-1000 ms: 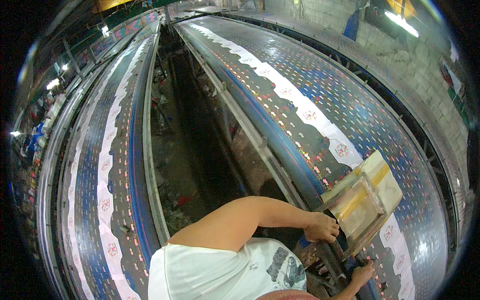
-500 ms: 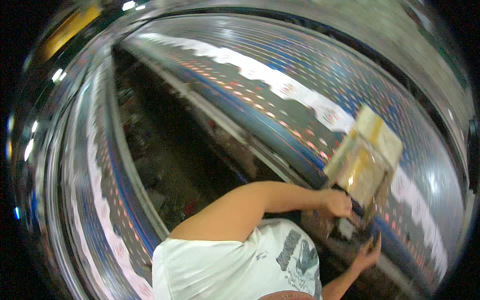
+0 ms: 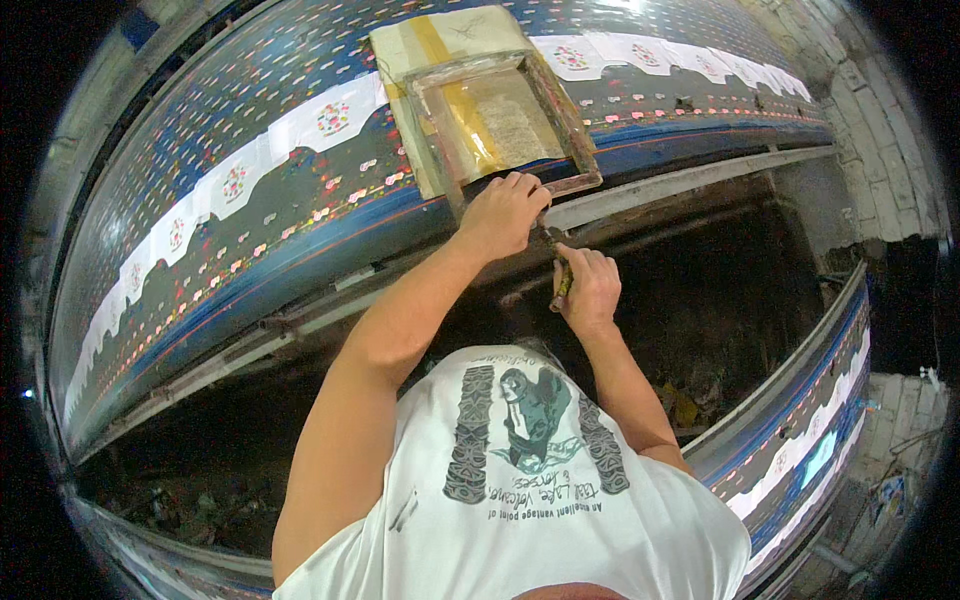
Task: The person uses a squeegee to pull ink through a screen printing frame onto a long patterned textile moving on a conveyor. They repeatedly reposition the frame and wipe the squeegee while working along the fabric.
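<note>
The left hand's fingers (image 3: 517, 181) are bent over the near edge of a shallow rectangular frame (image 3: 573, 125), knuckles up, though how firmly they press or grip cannot be told. Just below and to its right, the right hand (image 3: 592, 290) is closed around a stained, yellowish stick-like handle (image 3: 562, 285), which slants upward so that its upper end meets the left hand (image 3: 500, 218). The right wrist is nearly straight, its forearm rising from the lower right; the left forearm reaches up and inward from a bent elbow that juts out to the side. The frame, its inside brownish and crossed by yellow tape (image 3: 430, 42), lies over a pale panel (image 3: 480, 30) on a long tabletop (image 3: 690, 135) with a blue near edge. White scalloped cloth pieces (image 3: 235, 185) with colourful round prints run in a row to both sides of it. Nearer the viewer are a dark aisle (image 3: 720, 270), the wearer's white T-shirt (image 3: 430, 560), and, at lower right, a second row of white pieces (image 3: 750, 500).
</note>
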A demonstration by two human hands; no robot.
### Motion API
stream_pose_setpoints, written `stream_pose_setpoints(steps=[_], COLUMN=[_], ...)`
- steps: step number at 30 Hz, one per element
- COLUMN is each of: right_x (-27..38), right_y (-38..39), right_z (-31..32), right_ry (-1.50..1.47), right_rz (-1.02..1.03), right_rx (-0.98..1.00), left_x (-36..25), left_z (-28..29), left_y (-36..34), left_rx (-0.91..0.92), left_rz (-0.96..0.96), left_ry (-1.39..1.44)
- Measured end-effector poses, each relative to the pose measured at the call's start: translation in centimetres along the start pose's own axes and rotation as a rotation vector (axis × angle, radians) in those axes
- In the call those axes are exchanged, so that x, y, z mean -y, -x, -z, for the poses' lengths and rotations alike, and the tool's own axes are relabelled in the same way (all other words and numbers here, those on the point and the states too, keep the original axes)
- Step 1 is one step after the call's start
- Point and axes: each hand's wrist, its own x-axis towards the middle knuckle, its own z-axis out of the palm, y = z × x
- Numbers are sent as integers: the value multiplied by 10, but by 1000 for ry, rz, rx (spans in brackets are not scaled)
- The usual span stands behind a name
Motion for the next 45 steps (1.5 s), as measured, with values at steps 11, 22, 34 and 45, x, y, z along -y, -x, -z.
stream_pose_setpoints(steps=[11,22,34,45], right_x=[9,-6,-11,-69], right_y=[9,19,17,39], right_z=[-18,-48,-57,-55], right_ry=[191,88,-1999,-1194], right_rz=[55,-177,-1283,-1242], right_rx=[-129,63,191,50], left_x=[-1,1,0,14], left_z=[2,2,-1,-61], left_y=[4,2,1,-22], left_rx=[-13,-19,-39,146], left_rz=[-31,-75,-63,-47], left_ry=[-14,-70,7,-40])
